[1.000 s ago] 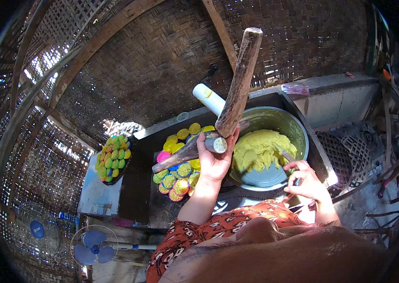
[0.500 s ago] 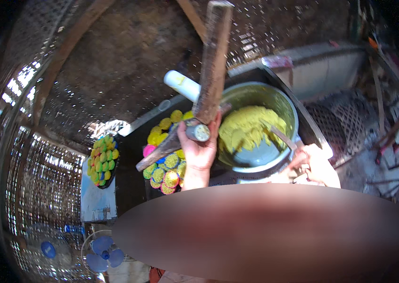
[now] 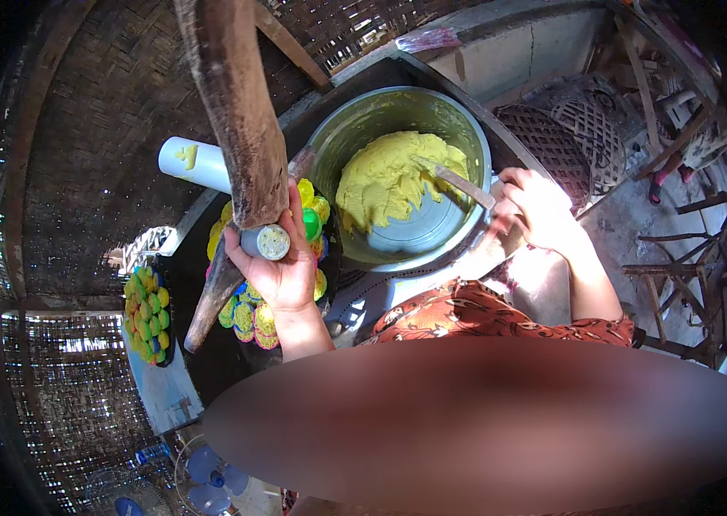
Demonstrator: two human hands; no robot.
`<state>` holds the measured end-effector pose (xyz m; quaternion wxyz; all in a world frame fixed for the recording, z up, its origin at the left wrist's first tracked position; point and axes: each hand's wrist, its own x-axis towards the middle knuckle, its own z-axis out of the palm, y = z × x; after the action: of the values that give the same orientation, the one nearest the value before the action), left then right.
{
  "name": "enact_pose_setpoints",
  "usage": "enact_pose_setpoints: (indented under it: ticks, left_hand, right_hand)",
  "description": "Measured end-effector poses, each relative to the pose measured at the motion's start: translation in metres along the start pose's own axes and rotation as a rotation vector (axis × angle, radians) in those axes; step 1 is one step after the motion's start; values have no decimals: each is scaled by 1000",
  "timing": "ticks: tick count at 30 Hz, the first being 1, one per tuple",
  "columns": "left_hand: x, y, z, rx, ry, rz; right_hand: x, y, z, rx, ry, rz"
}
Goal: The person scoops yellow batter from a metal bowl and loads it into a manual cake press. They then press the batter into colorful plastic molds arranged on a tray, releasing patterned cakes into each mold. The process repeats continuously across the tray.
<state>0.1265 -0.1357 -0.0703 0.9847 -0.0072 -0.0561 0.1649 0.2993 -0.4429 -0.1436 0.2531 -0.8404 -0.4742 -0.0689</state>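
Note:
My left hand (image 3: 282,284) is wrapped round a rough wooden press-like tool (image 3: 239,112). Its thick beam rises away from me, and a second stick slants past my palm. Between my fingers shows the round end of a tube (image 3: 273,242), smeared with pale yellow. A white pipe (image 3: 196,163) with a yellow smear juts out behind the beam. At right, my right hand (image 3: 536,206) is closed on the end of a spatula (image 3: 465,187). The blade is partly sunk in yellow dough (image 3: 394,176) inside a large metal pot (image 3: 333,142).
Colourful cups (image 3: 253,318) filled with yellow bits lie below the tool, partly hidden. More coloured pieces (image 3: 148,314) are stacked at far left. A blue fan (image 3: 213,477) stands at lower left, woven baskets (image 3: 544,146) at right. Wooden sticks (image 3: 682,271) form a frame there.
My view has shifted, so the pot appears farther left and higher. The left hand with the wooden tool has drawn away from the pot. The spatula stays in the dough.

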Motion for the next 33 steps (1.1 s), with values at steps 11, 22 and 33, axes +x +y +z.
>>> enact_pose_setpoints:
  ticks: [11, 22, 33]
  left_hand:
    - [-19, 21, 24, 443, -159, 215]
    - [-115, 74, 58, 887, -205, 727]
    - [-227, 90, 64, 1102, -24, 1208]
  right_hand:
    - [106, 31, 132, -33, -532, 301]
    - [187, 3, 147, -189, -472, -130]
    - [193, -16, 227, -162, -464, -233]
